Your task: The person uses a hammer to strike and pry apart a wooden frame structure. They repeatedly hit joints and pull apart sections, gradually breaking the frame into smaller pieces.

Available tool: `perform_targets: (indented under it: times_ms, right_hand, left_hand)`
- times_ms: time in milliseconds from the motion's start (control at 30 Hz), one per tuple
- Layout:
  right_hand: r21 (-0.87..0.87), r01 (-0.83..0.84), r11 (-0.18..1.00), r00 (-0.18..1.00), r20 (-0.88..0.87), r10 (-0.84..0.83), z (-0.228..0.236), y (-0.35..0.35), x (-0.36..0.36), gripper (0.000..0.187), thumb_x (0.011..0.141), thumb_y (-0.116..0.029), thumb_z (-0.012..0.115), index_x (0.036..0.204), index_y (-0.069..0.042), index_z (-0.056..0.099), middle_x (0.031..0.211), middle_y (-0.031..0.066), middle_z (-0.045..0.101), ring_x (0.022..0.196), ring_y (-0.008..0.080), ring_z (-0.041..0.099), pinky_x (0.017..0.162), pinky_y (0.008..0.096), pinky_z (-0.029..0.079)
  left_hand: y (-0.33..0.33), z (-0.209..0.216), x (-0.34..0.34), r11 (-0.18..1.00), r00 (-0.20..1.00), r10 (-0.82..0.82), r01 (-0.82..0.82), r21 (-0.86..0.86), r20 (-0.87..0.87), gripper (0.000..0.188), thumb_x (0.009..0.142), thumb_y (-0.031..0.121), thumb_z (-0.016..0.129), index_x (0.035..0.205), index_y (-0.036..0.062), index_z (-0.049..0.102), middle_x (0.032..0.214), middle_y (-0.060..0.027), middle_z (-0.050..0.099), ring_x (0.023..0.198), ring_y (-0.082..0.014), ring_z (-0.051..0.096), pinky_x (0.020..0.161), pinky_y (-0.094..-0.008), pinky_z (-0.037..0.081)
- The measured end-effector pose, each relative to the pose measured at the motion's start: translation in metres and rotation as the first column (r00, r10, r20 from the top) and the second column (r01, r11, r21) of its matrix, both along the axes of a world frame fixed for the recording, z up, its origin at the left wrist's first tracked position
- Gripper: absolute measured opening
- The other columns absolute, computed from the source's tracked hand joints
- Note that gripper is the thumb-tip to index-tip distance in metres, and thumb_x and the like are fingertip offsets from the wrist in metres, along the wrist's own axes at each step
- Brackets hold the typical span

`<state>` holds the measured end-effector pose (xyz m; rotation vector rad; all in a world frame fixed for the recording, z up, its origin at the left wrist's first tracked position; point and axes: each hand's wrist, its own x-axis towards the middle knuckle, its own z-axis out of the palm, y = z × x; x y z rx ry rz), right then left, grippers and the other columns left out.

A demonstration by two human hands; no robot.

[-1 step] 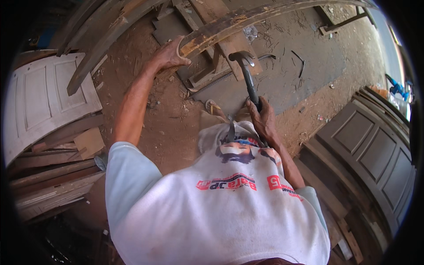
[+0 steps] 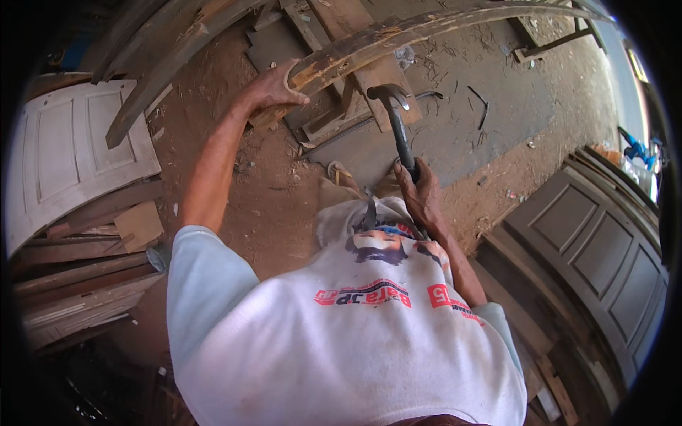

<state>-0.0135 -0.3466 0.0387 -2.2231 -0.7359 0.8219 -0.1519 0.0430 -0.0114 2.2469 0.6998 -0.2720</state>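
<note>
My left hand (image 2: 275, 86) is wrapped round the near end of a long, worn wooden beam (image 2: 405, 35), thumb on one side and the fingers hidden beneath. The beam stretches away to the upper right, its edge rough and splintered. In my right hand (image 2: 420, 188) is a claw hammer (image 2: 399, 128), gripped by its dark handle. Its head points away from me, below the beam and not touching it. A ribbed metal bar (image 2: 348, 133) with a bent end lies beyond my feet, near a wooden stand (image 2: 387, 89) under the beam.
A pale panelled door (image 2: 78, 153) and stacked boards (image 2: 85, 273) are at the left. Another timber (image 2: 153, 85) slants in at the upper left. At the right lies a grey panelled door (image 2: 590, 234) on more planks. Wood scraps litter a grey sheet (image 2: 497, 106) on the dirt floor.
</note>
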Motion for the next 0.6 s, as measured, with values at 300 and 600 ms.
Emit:
perform_targets:
  times_ms: [300, 600]
  right_hand:
    - [-0.004, -0.114, 0.994, 0.993, 0.043, 0.114, 0.015, 0.018, 0.005, 0.049, 0.099, -0.048, 0.064, 0.094, 0.001, 0.059, 0.071, 0.0117, 0.054, 0.068, 0.0199, 0.051, 0.063, 0.0405, 0.045]
    - [0.009, -0.141, 0.99, 0.988, 0.062, 0.14, 0.014, 0.052, 0.036, 0.053, 0.099, -0.053, 0.061, 0.089, -0.001, 0.057, 0.067, 0.0086, 0.053, 0.064, 0.0179, 0.052, 0.061, 0.0391, 0.044]
  left_hand:
    - [0.007, 0.021, -0.005, 0.914, 0.992, 0.094, -0.121, -0.387, -0.087, 0.114, 0.059, 0.066, 0.088, 0.146, 0.0023, 0.053, 0.141, -0.0209, 0.059, 0.13, -0.034, 0.057, 0.107, -0.0417, 0.049]
    - [0.009, 0.009, -0.016, 0.861, 0.98, 0.08, -0.161, -0.482, -0.185, 0.095, 0.063, 0.078, 0.078, 0.134, 0.0151, 0.069, 0.144, -0.0134, 0.06, 0.136, -0.0336, 0.052, 0.113, -0.048, 0.042]
